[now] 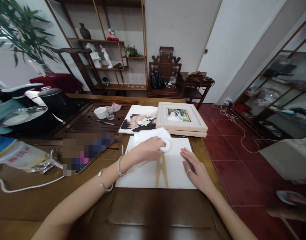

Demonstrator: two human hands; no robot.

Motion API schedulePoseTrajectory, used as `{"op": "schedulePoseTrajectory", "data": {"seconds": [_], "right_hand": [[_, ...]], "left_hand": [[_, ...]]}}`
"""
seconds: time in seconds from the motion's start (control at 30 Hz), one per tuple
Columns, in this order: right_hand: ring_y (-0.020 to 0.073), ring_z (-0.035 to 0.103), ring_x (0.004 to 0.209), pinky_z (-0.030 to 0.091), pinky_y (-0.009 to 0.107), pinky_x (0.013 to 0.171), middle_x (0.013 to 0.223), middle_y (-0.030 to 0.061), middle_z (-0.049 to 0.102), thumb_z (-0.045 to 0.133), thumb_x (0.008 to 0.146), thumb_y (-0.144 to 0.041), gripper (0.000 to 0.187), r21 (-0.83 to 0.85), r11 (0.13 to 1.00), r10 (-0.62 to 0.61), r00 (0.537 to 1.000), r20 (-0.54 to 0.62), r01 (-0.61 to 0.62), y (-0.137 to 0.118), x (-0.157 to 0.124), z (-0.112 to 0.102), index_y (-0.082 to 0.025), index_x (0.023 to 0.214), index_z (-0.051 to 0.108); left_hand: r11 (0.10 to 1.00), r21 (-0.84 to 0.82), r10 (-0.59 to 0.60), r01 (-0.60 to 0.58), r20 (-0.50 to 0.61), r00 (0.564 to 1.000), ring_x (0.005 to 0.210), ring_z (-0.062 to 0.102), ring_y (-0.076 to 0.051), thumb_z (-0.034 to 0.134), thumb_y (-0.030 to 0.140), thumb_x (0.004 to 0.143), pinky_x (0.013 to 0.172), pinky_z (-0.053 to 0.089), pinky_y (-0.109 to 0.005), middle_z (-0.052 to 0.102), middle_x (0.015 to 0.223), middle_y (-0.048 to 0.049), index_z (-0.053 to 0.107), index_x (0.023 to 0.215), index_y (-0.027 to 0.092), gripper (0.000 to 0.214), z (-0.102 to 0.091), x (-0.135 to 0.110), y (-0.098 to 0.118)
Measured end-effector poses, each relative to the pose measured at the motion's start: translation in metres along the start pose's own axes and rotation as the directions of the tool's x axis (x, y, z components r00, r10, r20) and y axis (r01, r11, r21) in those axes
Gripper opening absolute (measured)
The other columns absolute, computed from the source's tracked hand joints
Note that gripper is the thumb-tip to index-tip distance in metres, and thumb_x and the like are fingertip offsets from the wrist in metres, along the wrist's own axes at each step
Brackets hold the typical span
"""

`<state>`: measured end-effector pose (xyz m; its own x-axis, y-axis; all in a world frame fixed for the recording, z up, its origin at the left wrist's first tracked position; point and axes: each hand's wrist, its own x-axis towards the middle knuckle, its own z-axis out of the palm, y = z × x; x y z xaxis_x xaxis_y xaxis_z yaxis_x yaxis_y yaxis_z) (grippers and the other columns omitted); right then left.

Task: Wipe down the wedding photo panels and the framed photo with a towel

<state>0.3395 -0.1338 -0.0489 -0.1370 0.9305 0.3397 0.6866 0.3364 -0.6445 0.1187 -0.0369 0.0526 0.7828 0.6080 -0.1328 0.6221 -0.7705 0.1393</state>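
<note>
On the table lies a white board with a tan A-shaped piece, like a stand leg, on its face. My left hand is closed on a bunched white cloth over the board's upper part. The cloth hides part of the far edge. My right hand rests at the board's right edge with its fingers stretched out, a ring on one of them. Just beyond the board are a light wooden picture frame with a photo in it, stacked on another, and a photo print.
To the left stand a tablet-like device, a plastic bag, a pan with a glass lid and a black kettle. A white cup sits on the tea tray. Red floor tiles lie past the table's right edge.
</note>
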Motion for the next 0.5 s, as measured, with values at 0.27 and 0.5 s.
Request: {"op": "schedulePoseTrajectory", "data": {"seconds": [0.27,0.5], "right_hand": [[0.0249,0.039,0.130,0.030,0.051,0.109,0.134,0.0083,0.051,0.045,0.087,-0.020,0.039,-0.016,1.000,0.015,1.000,0.013,-0.015,-0.002,0.001,-0.002,-0.021,0.125,0.054],[0.0242,0.039,0.130,0.029,0.053,0.109,0.134,0.0073,0.051,0.042,0.086,-0.016,0.043,-0.019,1.000,-0.008,1.000,0.024,0.008,-0.001,0.000,-0.003,-0.023,0.127,0.052]], "left_hand": [[0.952,0.295,0.135,-0.085,-0.153,0.979,0.124,0.040,-0.042,0.051,0.016,0.081,0.090,0.040,-0.055,0.043,0.138,-0.0191,0.068,0.099,0.013,0.025,0.053,-0.028,0.081],[0.966,0.217,0.165,-0.137,-0.115,0.980,0.124,0.041,-0.042,0.058,0.030,0.078,0.091,0.042,-0.052,0.042,0.139,-0.0176,0.070,0.095,0.014,0.026,0.059,-0.061,0.109]]}}
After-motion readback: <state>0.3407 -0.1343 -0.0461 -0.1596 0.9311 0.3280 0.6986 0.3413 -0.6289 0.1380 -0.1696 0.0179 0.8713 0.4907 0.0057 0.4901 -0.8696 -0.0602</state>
